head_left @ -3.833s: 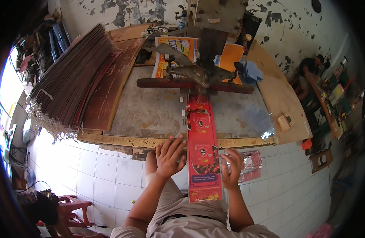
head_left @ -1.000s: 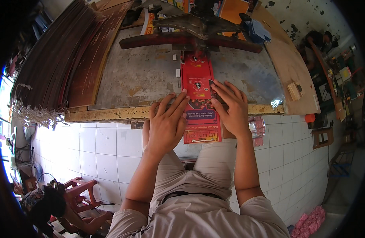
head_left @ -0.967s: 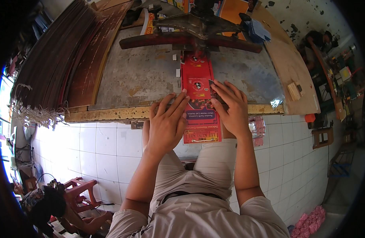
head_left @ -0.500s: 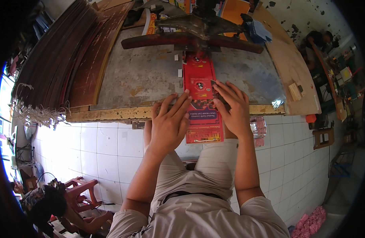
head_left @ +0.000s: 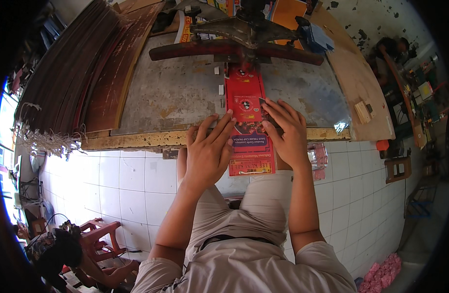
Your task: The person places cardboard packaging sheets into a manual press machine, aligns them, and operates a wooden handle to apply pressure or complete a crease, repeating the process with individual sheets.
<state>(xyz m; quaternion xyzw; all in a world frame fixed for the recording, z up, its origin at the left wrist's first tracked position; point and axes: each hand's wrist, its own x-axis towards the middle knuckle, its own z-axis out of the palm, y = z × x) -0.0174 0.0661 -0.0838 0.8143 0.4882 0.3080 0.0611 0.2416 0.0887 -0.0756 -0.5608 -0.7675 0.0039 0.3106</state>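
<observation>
A long red printed sheet (head_left: 245, 88) lies lengthwise on the grey worktop, its near end with a purple panel hanging past the table's front edge. Its far end passes beneath a dark metal clamp frame with a red bar (head_left: 200, 49). My left hand (head_left: 208, 146) rests beside the sheet's left edge, fingers stretched and index fingertip touching that edge. On the opposite side my right hand (head_left: 289, 129) is flat with fingers extended, thumb and fingertips at the sheet's right edge. By its index fingertip is a small dark corner piece (head_left: 262, 101), partly covered.
Small white blocks (head_left: 221, 90) sit left of the sheet. Dark boards (head_left: 73, 63) are stacked at the left. A wooden block (head_left: 364, 112) lies at the right. Red stool (head_left: 100, 239) and another person (head_left: 63, 251) are at lower left; a second person (head_left: 393, 53) is at far right.
Almost nothing differs. Both hands keep their places along the sheet's edges, and the sheet stays where it was.
</observation>
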